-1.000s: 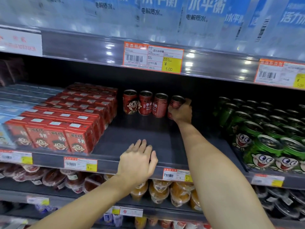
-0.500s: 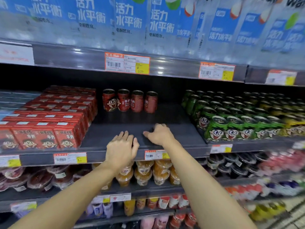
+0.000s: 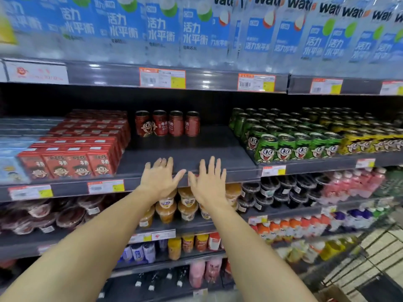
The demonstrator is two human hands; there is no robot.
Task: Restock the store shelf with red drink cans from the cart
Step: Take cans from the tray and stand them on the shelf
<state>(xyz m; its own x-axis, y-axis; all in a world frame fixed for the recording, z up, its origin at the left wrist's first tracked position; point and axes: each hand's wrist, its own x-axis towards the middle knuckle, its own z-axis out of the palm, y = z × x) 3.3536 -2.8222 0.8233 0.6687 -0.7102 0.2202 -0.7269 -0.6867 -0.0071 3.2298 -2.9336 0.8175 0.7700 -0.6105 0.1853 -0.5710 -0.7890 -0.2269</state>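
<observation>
Both hands are empty, fingers spread wide: left hand (image 3: 160, 180) and right hand (image 3: 208, 184) side by side at the shelf (image 3: 185, 153) near edge. Four red cans (image 3: 167, 123) stand in a row at the far back, red cartons (image 3: 87, 144) to their left, green cans (image 3: 283, 136) to the right.

A shop: stocked shelves (image 3: 196, 149) with price tags (image 3: 162, 78) and a cart (image 3: 370, 258).

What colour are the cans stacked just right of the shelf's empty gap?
Green, with a cartoon face on each front; the green cans show best in the head view, the only one.
</observation>
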